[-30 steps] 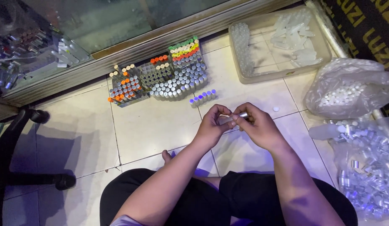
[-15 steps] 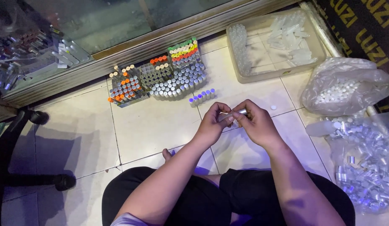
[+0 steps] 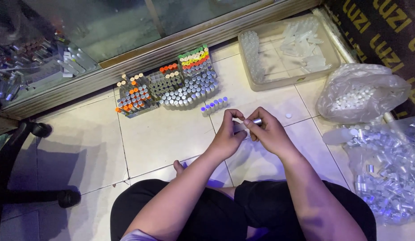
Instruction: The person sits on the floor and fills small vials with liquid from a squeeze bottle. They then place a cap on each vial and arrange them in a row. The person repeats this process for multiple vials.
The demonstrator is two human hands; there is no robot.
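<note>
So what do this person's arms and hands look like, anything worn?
Both forearms are bare to the elbow. The left hand and right hand wear no gloves, and no rings or watch show. A pale sleeve edge peeks in at the left upper arm.

two plastic bags (image 3: 363, 91), one clear tray (image 3: 332, 67)

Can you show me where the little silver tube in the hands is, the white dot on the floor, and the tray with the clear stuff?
Small silver tube (image 3: 257, 121), head view, on its shiny side between the fingers.
White cap (image 3: 288, 115), head view, on its top.
Clear plastic tray (image 3: 331, 49), head view, on its right rim.
</note>
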